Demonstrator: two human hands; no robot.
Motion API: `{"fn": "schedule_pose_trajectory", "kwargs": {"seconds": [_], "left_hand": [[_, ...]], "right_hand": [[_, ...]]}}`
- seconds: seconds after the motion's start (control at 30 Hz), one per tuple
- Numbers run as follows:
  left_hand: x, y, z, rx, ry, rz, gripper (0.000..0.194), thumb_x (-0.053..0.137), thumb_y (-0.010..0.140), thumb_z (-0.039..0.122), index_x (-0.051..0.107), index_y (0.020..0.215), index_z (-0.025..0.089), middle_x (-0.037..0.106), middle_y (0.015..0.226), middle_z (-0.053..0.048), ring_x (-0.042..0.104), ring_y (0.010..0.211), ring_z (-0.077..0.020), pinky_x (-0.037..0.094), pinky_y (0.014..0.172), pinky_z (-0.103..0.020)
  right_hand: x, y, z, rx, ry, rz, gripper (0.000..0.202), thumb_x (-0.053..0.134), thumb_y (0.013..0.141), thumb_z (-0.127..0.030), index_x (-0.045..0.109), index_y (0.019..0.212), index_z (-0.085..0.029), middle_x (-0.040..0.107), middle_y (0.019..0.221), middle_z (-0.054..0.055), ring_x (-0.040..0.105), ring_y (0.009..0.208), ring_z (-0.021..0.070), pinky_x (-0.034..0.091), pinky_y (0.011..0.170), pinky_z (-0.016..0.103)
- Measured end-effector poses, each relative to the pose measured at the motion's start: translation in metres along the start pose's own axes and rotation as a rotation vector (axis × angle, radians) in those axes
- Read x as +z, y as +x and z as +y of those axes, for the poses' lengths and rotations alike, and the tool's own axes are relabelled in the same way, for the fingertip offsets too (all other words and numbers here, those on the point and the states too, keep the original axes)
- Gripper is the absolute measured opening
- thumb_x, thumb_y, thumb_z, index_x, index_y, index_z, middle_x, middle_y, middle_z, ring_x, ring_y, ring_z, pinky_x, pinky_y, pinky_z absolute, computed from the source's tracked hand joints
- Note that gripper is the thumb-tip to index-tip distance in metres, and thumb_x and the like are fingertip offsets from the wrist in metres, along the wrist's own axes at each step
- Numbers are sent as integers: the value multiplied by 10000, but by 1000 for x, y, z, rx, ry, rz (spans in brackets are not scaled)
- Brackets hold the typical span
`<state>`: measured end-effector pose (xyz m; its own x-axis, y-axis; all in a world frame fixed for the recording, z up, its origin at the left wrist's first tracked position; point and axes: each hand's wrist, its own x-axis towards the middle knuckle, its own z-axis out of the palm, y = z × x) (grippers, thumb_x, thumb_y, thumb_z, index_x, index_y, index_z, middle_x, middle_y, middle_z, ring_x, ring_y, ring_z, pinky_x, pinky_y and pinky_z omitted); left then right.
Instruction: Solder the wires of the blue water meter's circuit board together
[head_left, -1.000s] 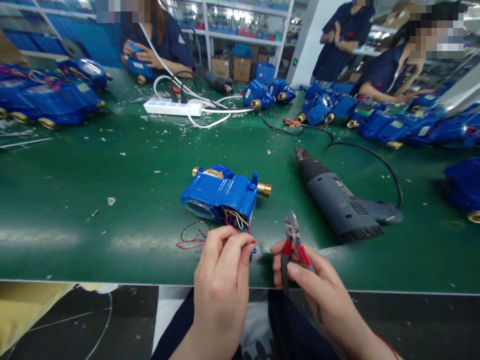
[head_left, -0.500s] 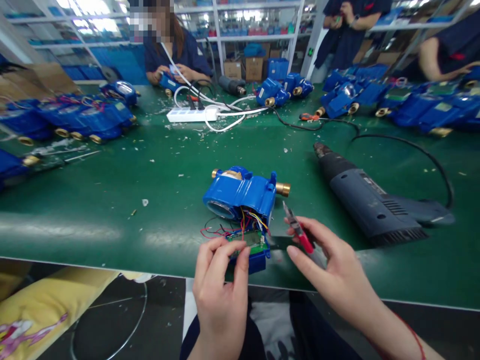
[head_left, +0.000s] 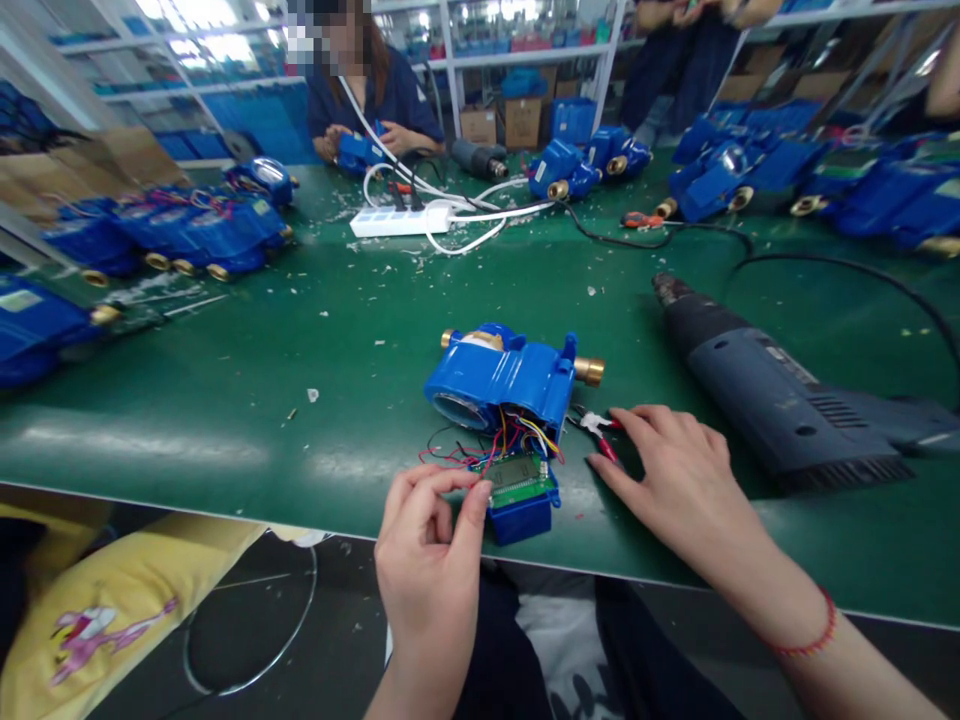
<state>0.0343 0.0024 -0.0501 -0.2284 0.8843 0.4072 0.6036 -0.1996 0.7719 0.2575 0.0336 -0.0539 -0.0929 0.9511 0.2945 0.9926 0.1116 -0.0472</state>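
In the head view a blue water meter point(head_left: 499, 380) with brass ends lies at mid-table. Coloured wires point(head_left: 529, 430) run from its opening to a green circuit board point(head_left: 521, 480) in a blue housing point(head_left: 523, 520) close to the table edge. At the board's left corner my left hand point(head_left: 435, 540) is closed, thumb and forefinger pinching a thin red wire point(head_left: 487, 465). Small red-handled cutting pliers point(head_left: 598, 425) lie on the table right of the meter. My right hand point(head_left: 667, 480) is around their handles, its fingers stretched and apart.
A heat gun point(head_left: 772, 390) lies on the right, its black cable trailing back. Behind are a white power strip point(head_left: 401, 220), an orange-handled screwdriver point(head_left: 643, 220) and more blue meters point(head_left: 202, 235). A person point(head_left: 375, 110) handles a meter across the table.
My right hand has lowered the pliers from above the table onto its surface, and its fingers have spread. My left hand has shifted to the board's left corner. The whole view has swung slightly.
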Motion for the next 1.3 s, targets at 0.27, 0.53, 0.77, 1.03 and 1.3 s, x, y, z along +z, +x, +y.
{"fn": "schedule_pose_trajectory", "kwargs": {"seconds": [0.27, 0.53, 0.77, 1.03, 1.3], "left_hand": [[1, 3, 3, -79, -84, 11, 206, 632, 829, 285, 630, 810, 80, 506, 840, -20, 432, 587, 45, 352, 509, -54], [7, 5, 5, -189, -300, 32, 235, 631, 809, 293, 576, 770, 69, 508, 842, -32, 499, 650, 19, 341, 467, -33], [10, 2, 5, -78, -220, 56, 190, 630, 824, 254, 587, 797, 71, 496, 882, -11, 348, 503, 76, 335, 461, -41], [-2, 2, 9, 212, 144, 152, 180, 665, 792, 182, 639, 957, 115, 478, 931, -30, 465, 738, 11, 455, 686, -87], [0, 2, 11, 242, 202, 153, 19, 645, 792, 121, 649, 777, 109, 494, 859, -26, 487, 812, -8, 452, 749, -95]], "right_hand": [[-44, 0, -41, -467, 340, 478, 171, 610, 853, -106, 613, 1017, -152, 611, 919, 71, 482, 901, 195, 397, 844, 371], [-32, 28, -85, -610, 247, 347, 229, 480, 952, -167, 695, 874, -163, 603, 1037, 60, 394, 994, 216, 258, 894, 401], [-24, 28, -80, -520, 407, 308, 290, 456, 978, -212, 685, 800, -218, 563, 1000, 28, 409, 972, 190, 228, 839, 395], [-24, 27, -79, -516, 404, 312, 273, 484, 956, -180, 684, 777, -231, 549, 994, 22, 403, 970, 190, 235, 848, 392], [-23, 25, -80, -491, 427, 351, 312, 452, 968, -177, 686, 764, -212, 575, 956, 33, 403, 954, 191, 230, 878, 398]]}}
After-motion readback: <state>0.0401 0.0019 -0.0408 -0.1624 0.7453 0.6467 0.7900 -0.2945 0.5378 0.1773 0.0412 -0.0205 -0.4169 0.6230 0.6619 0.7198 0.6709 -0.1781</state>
